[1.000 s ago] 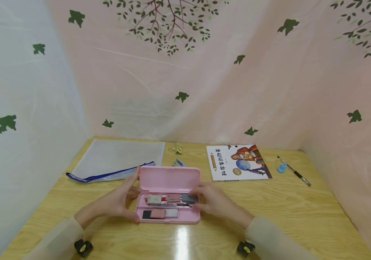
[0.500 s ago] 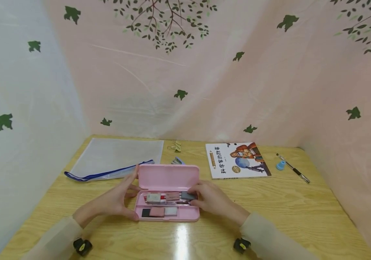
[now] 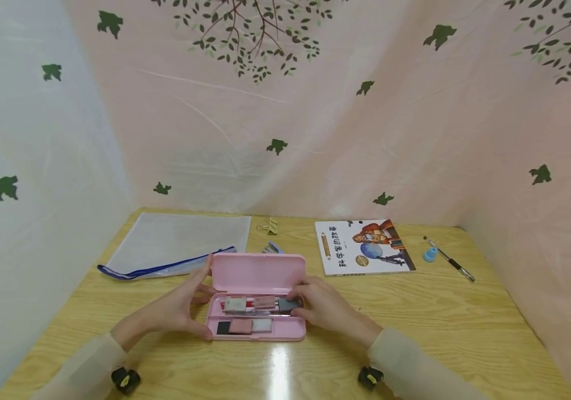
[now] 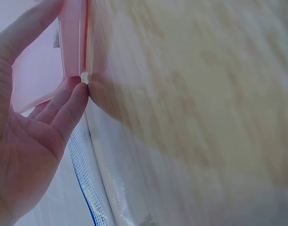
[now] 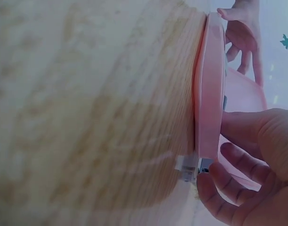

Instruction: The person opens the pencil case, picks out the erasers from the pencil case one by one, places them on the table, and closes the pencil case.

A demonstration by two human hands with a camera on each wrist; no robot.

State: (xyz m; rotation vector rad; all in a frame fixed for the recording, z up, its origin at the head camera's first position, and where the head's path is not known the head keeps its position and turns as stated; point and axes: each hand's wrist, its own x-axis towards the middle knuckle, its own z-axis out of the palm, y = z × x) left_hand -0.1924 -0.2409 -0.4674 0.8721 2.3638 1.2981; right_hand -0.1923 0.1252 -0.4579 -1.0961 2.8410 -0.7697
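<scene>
The big wooden tabletop [image 3: 415,322] holds an open pink pencil case [image 3: 258,300] near the front. The left hand [image 3: 178,305] cups its left end, fingers spread. The right hand [image 3: 322,305] curls around its right end. Best to hold both ends evenly so nothing spills.

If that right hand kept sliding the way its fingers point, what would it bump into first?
The right hand points leftward, at the open pink pencil case. Its fingertips already seem to touch the dark grey eraser inside, so that would likely come first, though depth is unclear.
</scene>
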